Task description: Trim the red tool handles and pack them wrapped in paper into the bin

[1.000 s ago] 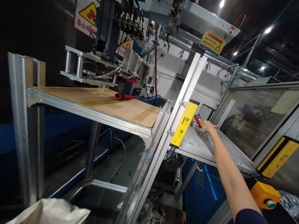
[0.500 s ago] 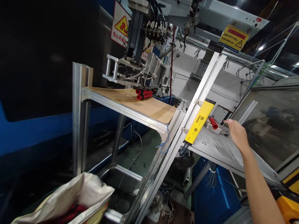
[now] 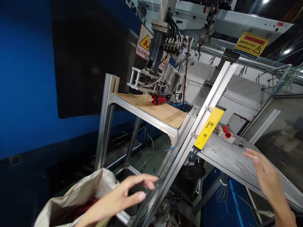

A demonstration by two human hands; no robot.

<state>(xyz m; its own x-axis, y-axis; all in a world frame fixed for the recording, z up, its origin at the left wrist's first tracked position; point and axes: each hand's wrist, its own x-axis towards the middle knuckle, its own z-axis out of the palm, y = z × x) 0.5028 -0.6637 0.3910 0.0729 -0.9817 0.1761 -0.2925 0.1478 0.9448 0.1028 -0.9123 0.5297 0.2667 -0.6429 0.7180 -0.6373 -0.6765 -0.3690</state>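
Holding: nothing; left hand [image 3: 115,198] and right hand [image 3: 264,170] both open, fingers spread.
Near left: white woven sack [image 3: 73,194], just below and left of the palm, red items [image 3: 86,201] inside.
Near right: short red plastic part [image 3: 226,131], ahead and left, on a grey aluminium plate [image 3: 239,167], long axis slanting toward you.

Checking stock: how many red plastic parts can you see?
3: two parts together on the cardboard, one part on the metal plate; more may lie in the white sack.

Factory floor: pneumatic machine head [image 3: 163,75], yellow light curtain [image 3: 209,127], warning sign [image 3: 251,45].
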